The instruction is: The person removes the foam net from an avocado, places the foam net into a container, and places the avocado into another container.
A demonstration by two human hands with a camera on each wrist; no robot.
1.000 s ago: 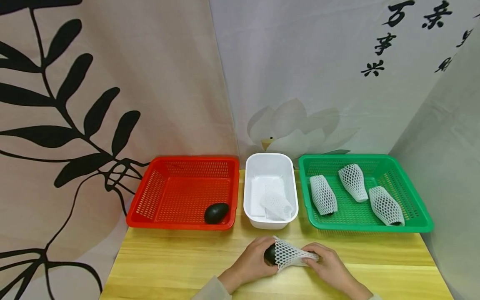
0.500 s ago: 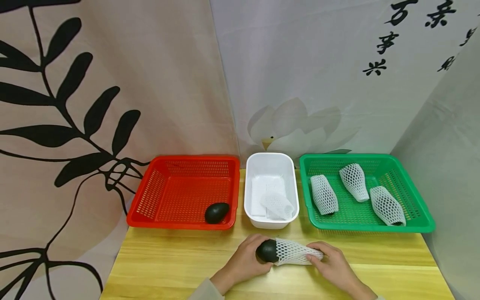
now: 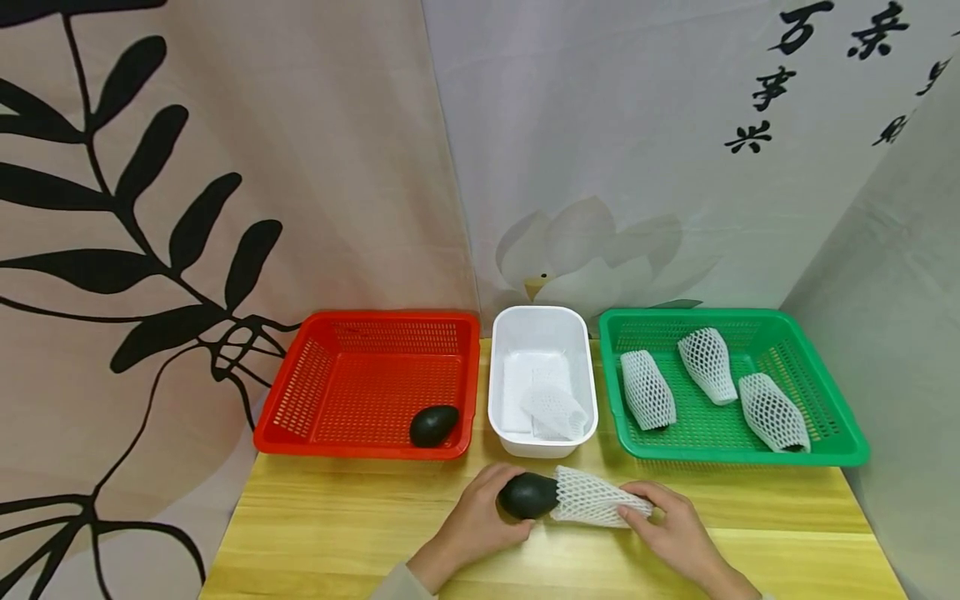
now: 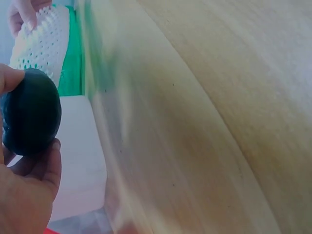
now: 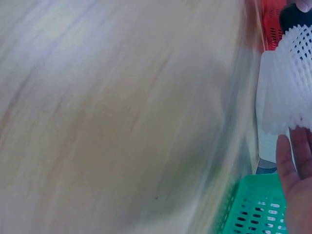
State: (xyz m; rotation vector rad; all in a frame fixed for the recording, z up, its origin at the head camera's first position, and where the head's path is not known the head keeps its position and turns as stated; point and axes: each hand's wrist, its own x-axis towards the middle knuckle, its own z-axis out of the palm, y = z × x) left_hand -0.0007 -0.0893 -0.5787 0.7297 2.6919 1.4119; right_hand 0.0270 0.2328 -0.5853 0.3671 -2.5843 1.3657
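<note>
My left hand point(image 3: 480, 517) grips a dark green avocado point(image 3: 527, 496) between thumb and fingers, just above the table. The right hand point(image 3: 675, 529) pinches the narrow right end of a white foam net sleeve point(image 3: 596, 498). The sleeve's wide mouth meets the avocado's right end; whether the tip sits inside cannot be told. In the left wrist view most of the avocado point(image 4: 31, 112) shows bare, with the sleeve point(image 4: 44, 39) beyond it. From the right wrist, the sleeve point(image 5: 292, 80) hangs between the fingers and the dark fruit point(image 5: 296, 17).
A red basket point(image 3: 367, 450) at the back left holds one avocado point(image 3: 433, 426). Beside it stands a white tub point(image 3: 498, 392) with flat foam net sleeves point(image 3: 555, 410). In the green basket point(image 3: 720, 454) on the right lie three net-covered fruits point(image 3: 648, 390).
The avocado has shifted left with my left hand and more of it shows outside the sleeve. My right hand, still pinching the sleeve's end, has moved slightly right.
</note>
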